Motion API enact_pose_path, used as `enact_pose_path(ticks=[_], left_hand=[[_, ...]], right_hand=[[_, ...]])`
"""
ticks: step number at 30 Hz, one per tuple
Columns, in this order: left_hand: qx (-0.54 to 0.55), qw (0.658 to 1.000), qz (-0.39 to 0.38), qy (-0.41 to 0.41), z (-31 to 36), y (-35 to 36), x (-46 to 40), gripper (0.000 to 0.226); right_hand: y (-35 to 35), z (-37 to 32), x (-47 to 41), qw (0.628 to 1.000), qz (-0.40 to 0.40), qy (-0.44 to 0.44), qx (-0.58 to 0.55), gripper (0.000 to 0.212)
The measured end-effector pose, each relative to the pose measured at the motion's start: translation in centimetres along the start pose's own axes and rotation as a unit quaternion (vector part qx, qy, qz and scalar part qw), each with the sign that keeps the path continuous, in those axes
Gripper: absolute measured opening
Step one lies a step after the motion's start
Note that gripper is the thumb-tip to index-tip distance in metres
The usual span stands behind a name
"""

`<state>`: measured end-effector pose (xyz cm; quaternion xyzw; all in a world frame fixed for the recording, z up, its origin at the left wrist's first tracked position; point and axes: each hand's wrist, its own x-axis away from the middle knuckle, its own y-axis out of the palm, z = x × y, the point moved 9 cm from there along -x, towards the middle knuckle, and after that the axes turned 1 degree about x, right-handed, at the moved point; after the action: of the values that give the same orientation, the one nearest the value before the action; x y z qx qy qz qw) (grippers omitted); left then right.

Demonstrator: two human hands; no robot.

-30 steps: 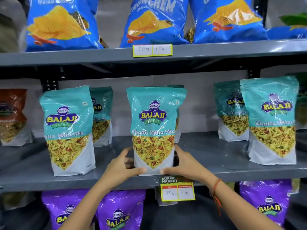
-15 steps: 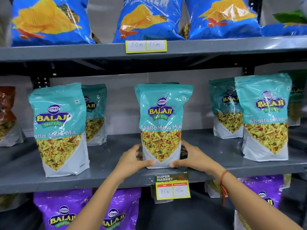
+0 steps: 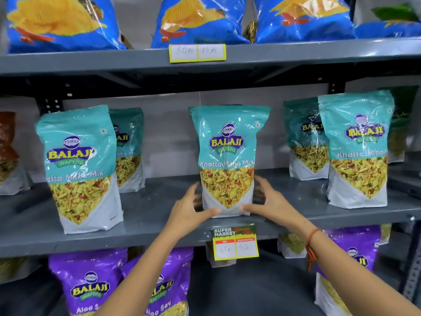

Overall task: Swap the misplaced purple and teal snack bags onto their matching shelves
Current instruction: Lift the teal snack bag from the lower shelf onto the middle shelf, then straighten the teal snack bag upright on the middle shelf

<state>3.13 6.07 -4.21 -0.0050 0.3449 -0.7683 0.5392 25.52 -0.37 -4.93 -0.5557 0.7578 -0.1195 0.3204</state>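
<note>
A teal snack bag [image 3: 227, 142] stands upright in the middle of the grey middle shelf [image 3: 159, 231]. My left hand [image 3: 189, 210] grips its lower left corner and my right hand [image 3: 268, 204] grips its lower right corner, thumbs on the front and fingers behind. Other teal bags stand on the same shelf: one at the left [image 3: 79, 167] with another behind it [image 3: 128, 149], and two at the right [image 3: 357, 149]. Purple snack bags stand on the shelf below, at the left [image 3: 88, 286] and at the right [image 3: 355, 247].
Blue chip bags [image 3: 61, 21] fill the top shelf, whose edge carries a price label [image 3: 197, 52]. A yellow price tag [image 3: 235, 244] hangs from the middle shelf edge under my hands. A brown bag [image 3: 8, 151] stands at the far left.
Both hands have slid the teal bag back from the shelf's front edge and set it more upright. The view has shifted slightly left and down.
</note>
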Motion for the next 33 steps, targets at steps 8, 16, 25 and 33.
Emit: enact_pose_path(ticks=[8, 16, 25, 33], left_hand=[[0.082, 0.95, 0.293, 0.064, -3.5, -6.2, 11.5, 0.046], [0.08, 0.951, 0.233, -0.186, -23.4, -3.8, 20.6, 0.065], [0.115, 0.93, 0.001, -0.348, -33.1, 2.3, 21.1, 0.093], [0.084, 0.944, 0.022, -0.318, -32.9, 3.2, 20.6, 0.072]], right_hand=[[0.7, 1.9, 12.6, 0.906, 0.392, -0.095, -0.131, 0.01], [19.9, 11.0, 12.6, 0.981, 0.142, 0.082, -0.102, 0.042], [36.9, 16.9, 12.6, 0.941, -0.25, 0.202, -0.102, 0.071], [36.8, 18.4, 12.8, 0.948, -0.2, 0.213, -0.129, 0.061]])
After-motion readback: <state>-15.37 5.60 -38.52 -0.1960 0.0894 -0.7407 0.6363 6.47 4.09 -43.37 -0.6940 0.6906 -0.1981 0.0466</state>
